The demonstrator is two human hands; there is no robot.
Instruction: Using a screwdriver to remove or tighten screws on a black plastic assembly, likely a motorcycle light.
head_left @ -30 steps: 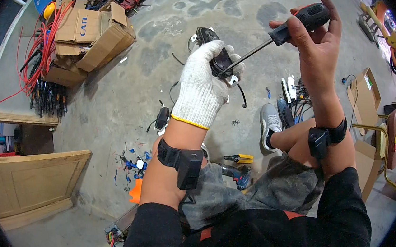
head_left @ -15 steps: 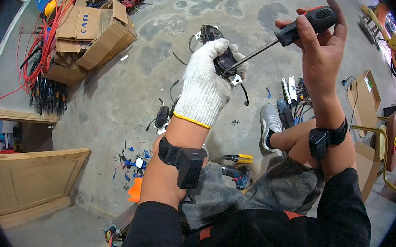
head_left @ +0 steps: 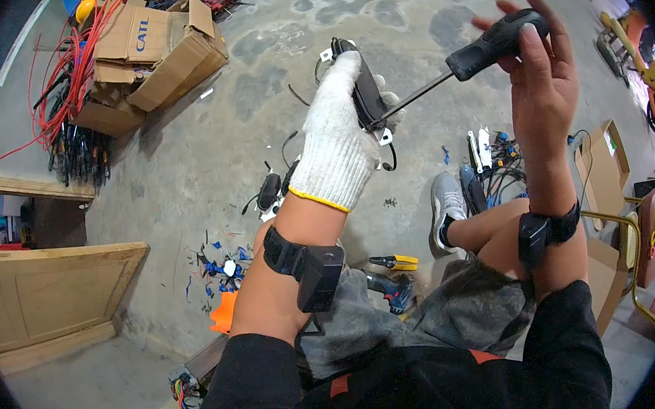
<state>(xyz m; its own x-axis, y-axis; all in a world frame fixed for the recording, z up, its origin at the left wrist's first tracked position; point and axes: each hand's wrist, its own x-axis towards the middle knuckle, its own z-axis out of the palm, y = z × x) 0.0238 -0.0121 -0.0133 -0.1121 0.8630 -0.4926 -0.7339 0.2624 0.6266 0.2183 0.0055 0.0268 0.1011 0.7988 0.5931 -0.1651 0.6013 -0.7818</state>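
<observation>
In a white knit glove with a yellow cuff edge, my left hand (head_left: 337,144) is closed around a long black housing (head_left: 367,96). White mounting tabs and short black cables stick out at the housing's ends. My bare right hand (head_left: 545,93) has the black handle of a screwdriver (head_left: 492,48) between thumb and fingers, near the butt end, with some fingers spread. The screwdriver's metal shaft slants down to the left. Its tip meets the near end of the housing, close to a white tab; whether it sits in a screw cannot be made out.
On the floor lie yellow-handled pliers (head_left: 395,263), a cordless drill (head_left: 391,291), a similar black part (head_left: 269,190) and scattered blue scraps (head_left: 227,265). More cables and parts (head_left: 501,160) lie beside my shoe (head_left: 447,210). Cardboard boxes (head_left: 148,60) stand far left; a chair (head_left: 647,245) stands right.
My right thumb and fingers have shifted toward the handle's butt end, and the hand has moved slightly right. The housing has turned a little in my left hand, showing more of its long side.
</observation>
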